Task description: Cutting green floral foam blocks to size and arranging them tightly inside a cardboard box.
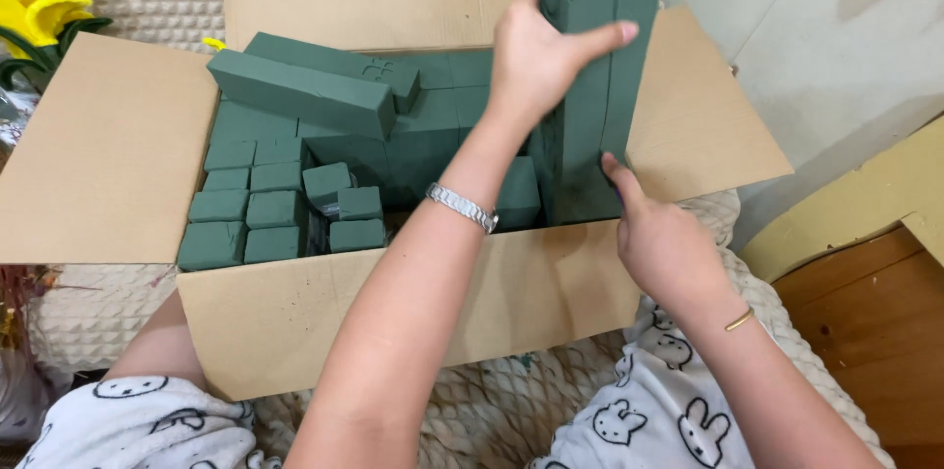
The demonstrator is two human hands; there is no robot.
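- Your left hand (536, 56) is gripping the upright foam bricks (590, 86) near their top, thumb stretched across.
- Your right hand (664, 243) is pressing them low, over the box (393, 302).

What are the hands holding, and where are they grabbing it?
Both hands hold tall green foam blocks standing upright in the cardboard box. The left hand grips near the top; the right hand holds the bottom.

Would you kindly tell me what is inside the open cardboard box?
The cardboard box holds dark green foam bricks, some standing on end, one long brick lying across them. Both hands grip upright bricks. The lower layers and the box floor are covered.
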